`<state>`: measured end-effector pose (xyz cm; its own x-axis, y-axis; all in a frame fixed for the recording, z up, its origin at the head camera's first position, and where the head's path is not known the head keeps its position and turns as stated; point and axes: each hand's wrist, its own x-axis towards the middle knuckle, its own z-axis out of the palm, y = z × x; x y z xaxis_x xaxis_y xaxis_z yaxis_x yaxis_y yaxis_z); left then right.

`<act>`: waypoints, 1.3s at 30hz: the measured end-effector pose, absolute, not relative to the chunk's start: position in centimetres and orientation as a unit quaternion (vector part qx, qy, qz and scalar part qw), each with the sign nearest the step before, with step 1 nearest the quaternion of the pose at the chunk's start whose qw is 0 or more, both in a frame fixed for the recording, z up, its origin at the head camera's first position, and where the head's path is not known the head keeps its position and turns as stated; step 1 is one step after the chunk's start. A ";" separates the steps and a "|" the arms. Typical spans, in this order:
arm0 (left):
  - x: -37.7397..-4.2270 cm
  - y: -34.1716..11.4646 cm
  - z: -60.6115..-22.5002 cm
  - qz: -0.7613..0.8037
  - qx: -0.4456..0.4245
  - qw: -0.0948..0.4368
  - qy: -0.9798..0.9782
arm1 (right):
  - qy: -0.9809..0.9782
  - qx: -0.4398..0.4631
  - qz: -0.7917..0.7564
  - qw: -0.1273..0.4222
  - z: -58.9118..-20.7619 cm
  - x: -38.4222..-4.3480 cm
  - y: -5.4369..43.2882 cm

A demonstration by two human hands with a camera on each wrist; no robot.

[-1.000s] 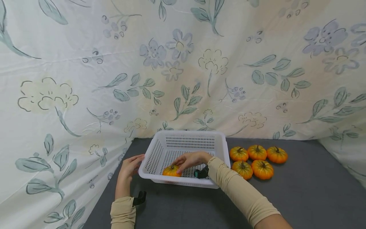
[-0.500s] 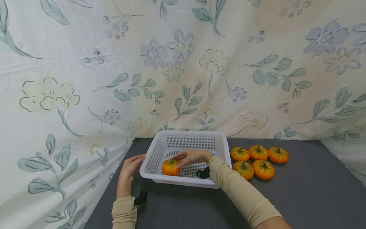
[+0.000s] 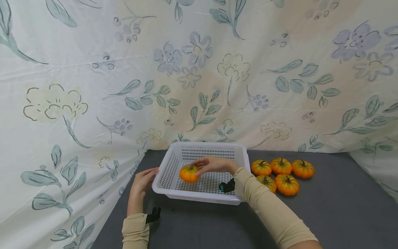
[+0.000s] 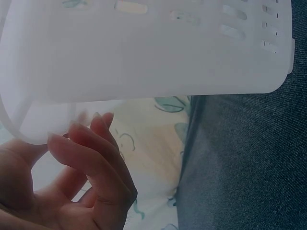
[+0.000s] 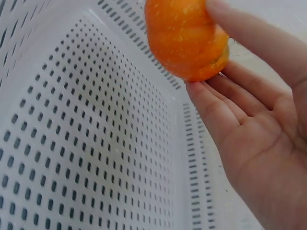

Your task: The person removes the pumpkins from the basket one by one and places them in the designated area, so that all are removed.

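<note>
My right hand pinches a small orange pumpkin between thumb and fingers, inside the white slotted basket. In the right wrist view the pumpkin is lifted over the basket's perforated floor, its far side and stem mostly out of sight. At the basket's left end, my left hand holds the rim. The left wrist view shows the fingers curled at the rim of the basket.
Several more orange pumpkins sit close together right of the basket, on the dark grey tabletop. A floral cloth hangs behind the table and along its left side. Black wrist cameras are strapped to both wrists.
The pumpkin has risen from the basket's front left and shifted back and slightly right with my right hand. My left hand stays on the rim.
</note>
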<state>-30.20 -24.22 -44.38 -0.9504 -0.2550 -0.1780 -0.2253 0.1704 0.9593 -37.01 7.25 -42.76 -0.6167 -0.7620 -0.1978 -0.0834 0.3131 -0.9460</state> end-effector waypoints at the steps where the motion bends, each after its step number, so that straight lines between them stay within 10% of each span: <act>1: -30.2 -24.2 -44.4 -0.626 0.157 0.011 -0.764 | 0.740 -0.292 -0.510 0.328 -42.6 -37.0 7.5; 39: -29.8 -24.2 -44.2 -0.618 0.157 0.014 -0.770 | 0.754 -0.261 -0.546 0.255 -38.7 -33.6 19.4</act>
